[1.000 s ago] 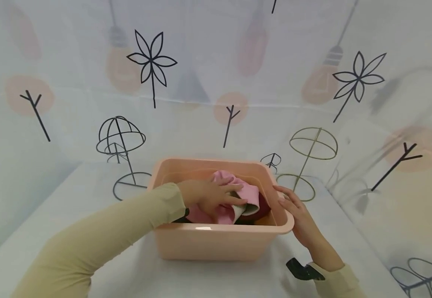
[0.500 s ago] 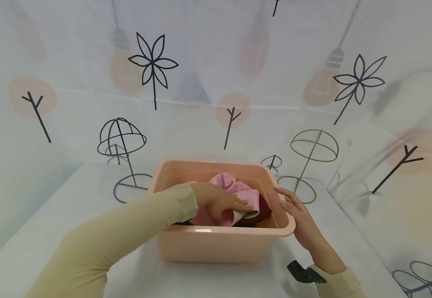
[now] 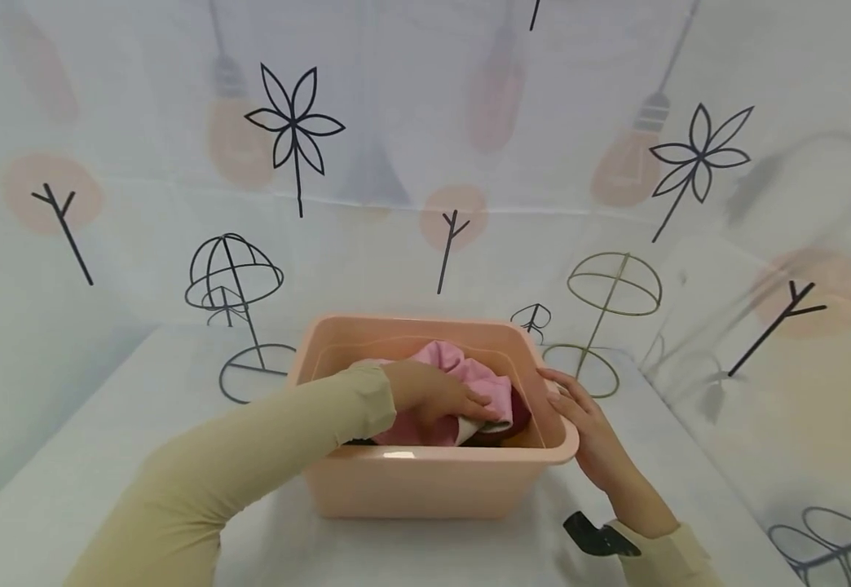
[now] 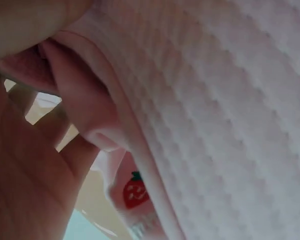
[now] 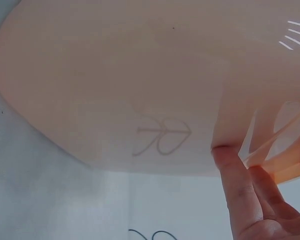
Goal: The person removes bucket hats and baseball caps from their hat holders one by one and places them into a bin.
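Note:
A pink cloth bucket hat (image 3: 440, 359) with a pale underside lies in a peach plastic tub (image 3: 414, 481). The left wrist view shows its stitched brim (image 4: 230, 110) and a red strawberry mark (image 4: 135, 192). My left hand (image 3: 433, 395) reaches over the tub's left side and grips the hat, its thumb on one face and fingers behind. My right hand (image 3: 594, 424) holds the tub's right rim, fingertips on the edge; the right wrist view has its fingers (image 5: 240, 187) against the outer wall.
Beside the hat in the tub shows a dark red item (image 3: 517, 416). Behind the tub are a black wire dome stand (image 3: 249, 318) on the left and an olive wire stand (image 3: 601, 318) on the right. A patterned cloth (image 3: 374, 122) hangs at the back.
My left hand has moved a little right and lower into the tub, its spread fingers drawing together on the hat. My right hand stays on the rim.

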Available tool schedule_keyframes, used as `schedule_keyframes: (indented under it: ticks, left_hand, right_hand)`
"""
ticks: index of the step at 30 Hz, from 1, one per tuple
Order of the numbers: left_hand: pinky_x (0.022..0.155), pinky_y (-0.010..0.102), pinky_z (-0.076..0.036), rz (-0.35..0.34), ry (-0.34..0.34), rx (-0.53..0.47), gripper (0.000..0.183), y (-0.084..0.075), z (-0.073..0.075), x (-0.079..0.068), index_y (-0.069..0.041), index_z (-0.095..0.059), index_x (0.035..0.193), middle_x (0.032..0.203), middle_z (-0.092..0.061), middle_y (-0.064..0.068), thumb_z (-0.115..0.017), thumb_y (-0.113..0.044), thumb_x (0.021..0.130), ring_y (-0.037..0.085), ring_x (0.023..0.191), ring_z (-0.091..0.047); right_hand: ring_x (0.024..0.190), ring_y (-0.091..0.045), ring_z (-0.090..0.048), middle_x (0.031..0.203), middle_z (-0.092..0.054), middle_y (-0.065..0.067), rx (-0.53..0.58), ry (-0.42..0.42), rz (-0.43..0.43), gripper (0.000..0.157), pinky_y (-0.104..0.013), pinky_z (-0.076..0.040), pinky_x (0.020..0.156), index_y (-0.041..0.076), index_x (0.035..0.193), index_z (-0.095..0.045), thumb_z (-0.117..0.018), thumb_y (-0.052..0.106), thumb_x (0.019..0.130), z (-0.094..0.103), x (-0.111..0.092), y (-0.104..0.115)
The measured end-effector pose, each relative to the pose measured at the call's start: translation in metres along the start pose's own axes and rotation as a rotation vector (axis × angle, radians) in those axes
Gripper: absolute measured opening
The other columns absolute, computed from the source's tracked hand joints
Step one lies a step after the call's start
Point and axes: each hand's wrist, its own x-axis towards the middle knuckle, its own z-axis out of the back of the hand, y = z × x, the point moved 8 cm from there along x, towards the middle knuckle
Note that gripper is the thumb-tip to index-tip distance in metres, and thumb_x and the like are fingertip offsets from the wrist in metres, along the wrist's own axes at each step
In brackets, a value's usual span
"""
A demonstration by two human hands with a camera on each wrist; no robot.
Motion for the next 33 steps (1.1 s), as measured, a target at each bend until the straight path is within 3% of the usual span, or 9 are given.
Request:
schedule_keyframes:
  ticks: [3,9,12,15,23,27,29,31,33]
  left_hand:
    - [0.107,0.024,-0.022,-0.199,-0.037,0.433,0.063,-0.008,0.004,-0.002,-0.041,-0.027,0.145,0.147,-0.027,-0.015,-0.058,-0.032,0.09,0.002,0.132,-0.024]
    - [0.111,0.037,-0.017,-0.256,-0.119,0.687,0.081,-0.006,0.016,-0.009,-0.034,-0.024,0.147,0.152,-0.021,-0.006,-0.07,-0.035,0.08,0.012,0.139,-0.014]
    - [0.111,0.045,-0.013,-0.23,-0.176,0.69,0.088,-0.001,0.021,-0.014,-0.033,-0.019,0.149,0.154,-0.015,-0.004,-0.07,-0.045,0.078,0.021,0.14,-0.008]
    - [0.11,0.048,-0.012,-0.158,-0.207,0.593,0.099,0.009,0.027,-0.02,-0.033,-0.012,0.15,0.155,-0.009,-0.002,-0.073,-0.049,0.073,0.027,0.14,-0.003]
    - [0.1,0.052,-0.032,-0.006,-0.181,0.414,0.107,0.029,0.031,-0.031,-0.047,-0.017,0.145,0.155,-0.005,0.001,-0.084,-0.039,0.063,0.033,0.139,-0.002]
    - [0.077,0.031,-0.047,0.019,-0.132,0.38,0.099,0.031,0.023,-0.03,-0.055,-0.02,0.141,0.155,0.004,-0.007,-0.083,-0.034,0.068,0.026,0.112,-0.051]
    - [0.062,0.026,-0.045,0.021,-0.108,0.384,0.096,0.031,0.019,-0.028,-0.055,-0.019,0.141,0.154,0.007,-0.009,-0.08,-0.031,0.071,0.022,0.091,-0.06]
    - [0.066,0.025,-0.045,0.019,-0.091,0.375,0.095,0.031,0.017,-0.027,-0.053,-0.019,0.142,0.154,0.009,-0.009,-0.079,-0.029,0.073,0.022,0.102,-0.057]
    - [0.081,0.027,-0.045,0.012,-0.087,0.356,0.097,0.032,0.016,-0.027,-0.05,-0.019,0.143,0.154,0.009,-0.008,-0.081,-0.027,0.071,0.024,0.129,-0.037]
  right_hand:
    - [0.103,-0.014,-0.055,0.13,-0.037,-0.014,0.0,0.009,-0.001,0.036,-0.03,-0.051,0.079,0.021,0.135,-0.042,-0.042,0.028,0.099,-0.004,0.001,0.0]
    - [0.106,-0.016,-0.053,0.135,-0.033,-0.017,-0.003,0.023,-0.011,0.039,-0.032,-0.05,0.082,0.019,0.137,-0.039,-0.042,0.03,0.099,-0.006,0.003,-0.003]
    - [0.106,-0.017,-0.052,0.136,-0.032,-0.018,-0.006,0.013,-0.01,0.042,-0.032,-0.05,0.082,0.016,0.138,-0.037,-0.042,0.029,0.099,-0.005,0.003,-0.003]
    - [0.107,-0.018,-0.051,0.136,-0.032,-0.017,-0.01,0.008,-0.009,0.043,-0.031,-0.049,0.082,0.013,0.138,-0.035,-0.042,0.028,0.099,-0.003,0.003,-0.001]
    - [0.104,-0.017,-0.053,0.134,-0.032,-0.019,-0.022,0.012,0.001,0.039,-0.03,-0.05,0.08,0.016,0.137,-0.038,-0.041,0.027,0.099,-0.003,0.0,0.003]
    - [0.104,-0.016,-0.053,0.134,-0.032,-0.019,-0.009,0.014,0.016,0.037,-0.03,-0.05,0.081,0.018,0.135,-0.041,-0.041,0.026,0.099,-0.004,0.0,0.005]
    - [0.105,-0.016,-0.053,0.134,-0.032,-0.018,-0.001,0.019,0.014,0.036,-0.03,-0.05,0.081,0.02,0.135,-0.041,-0.041,0.026,0.099,-0.004,0.0,0.004]
    - [0.104,-0.016,-0.054,0.133,-0.033,-0.018,0.003,0.021,0.009,0.036,-0.03,-0.05,0.081,0.02,0.135,-0.042,-0.041,0.026,0.099,-0.003,0.001,0.003]
    - [0.104,-0.015,-0.054,0.133,-0.033,-0.017,-0.002,0.021,0.004,0.037,-0.03,-0.051,0.08,0.02,0.136,-0.041,-0.04,0.026,0.1,-0.003,0.001,0.002]
